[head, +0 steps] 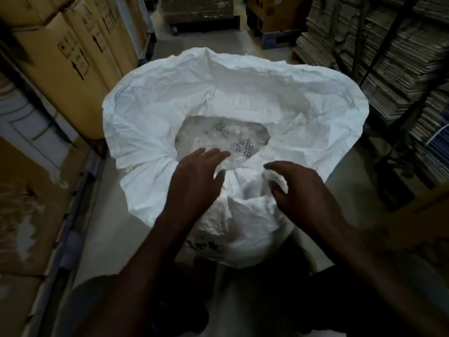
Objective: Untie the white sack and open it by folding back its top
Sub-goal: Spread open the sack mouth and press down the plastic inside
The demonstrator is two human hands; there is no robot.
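Note:
A big white sack stands on the floor in front of me, its mouth wide and its top spread outward in a crumpled collar. Clear plastic packets show inside the opening. My left hand hovers over the near rim of the opening, fingers spread, holding nothing. My right hand is just right of it over the bunched near edge, fingers apart and slightly curled, also holding nothing. I see no tie or string.
Tall cardboard boxes line the left side, with flattened cardboard below them. Stacks of flat cartons on racks fill the right. More boxes on a pallet stand beyond the sack. A narrow concrete aisle runs between.

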